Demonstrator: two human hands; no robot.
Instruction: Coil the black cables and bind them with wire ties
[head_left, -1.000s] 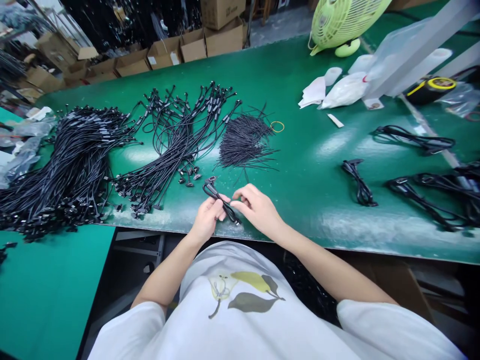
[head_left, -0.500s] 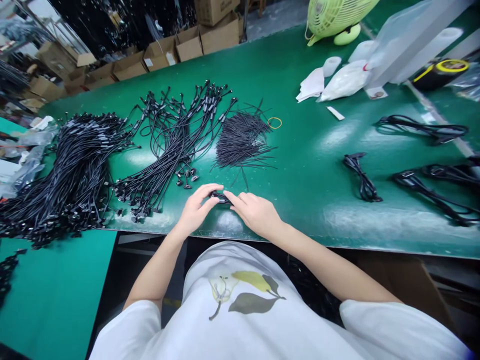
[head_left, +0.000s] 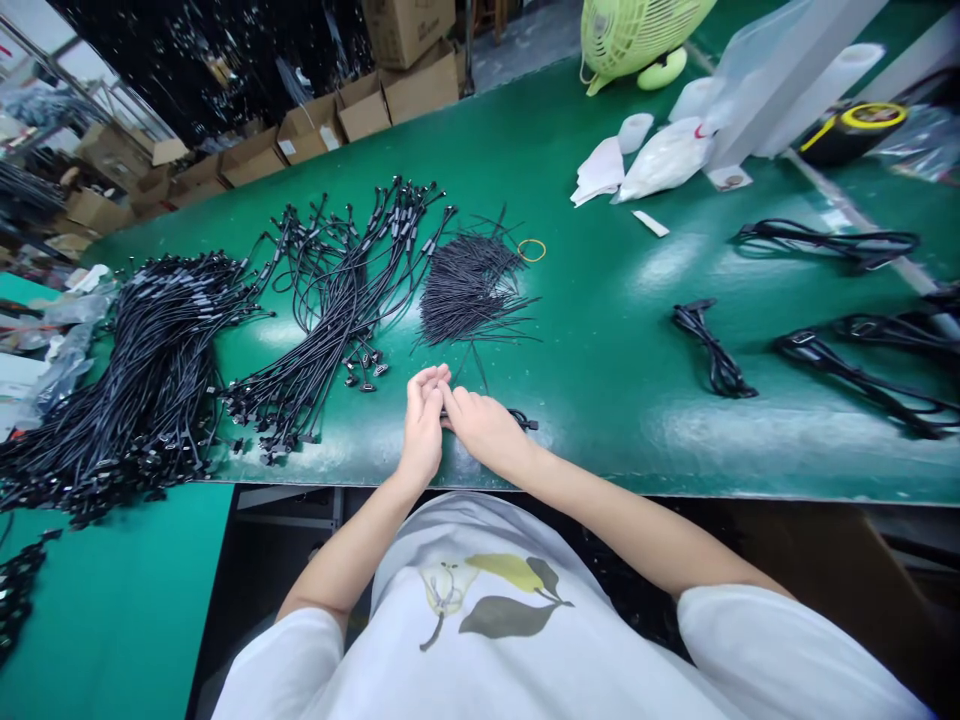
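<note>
Close to the front edge of the green table, my left hand (head_left: 424, 418) and my right hand (head_left: 484, 425) meet at the fingertips. Both are closed around a black cable (head_left: 525, 420), whose connector end sticks out to the right from beneath my right hand. The rest of that cable is hidden by the fingers. Just beyond my hands lies a pile of thin black ties (head_left: 469, 285), with a couple of loose ones trailing toward me. Left of it is a fanned bunch of black cables (head_left: 337, 310) with metal-tipped connectors.
A larger heap of black cables (head_left: 157, 350) covers the table's left end. Folded cables (head_left: 712, 350) lie at the right. A yellow ring (head_left: 532, 250), a green fan (head_left: 645, 40), white bags (head_left: 664, 160) and a tape measure (head_left: 855, 130) are farther back. Cardboard boxes (head_left: 311, 130) line the far edge.
My hands have come together, the left turning more upright. The cable between them now shows at the right of my right hand. The whole view has shifted slightly.
</note>
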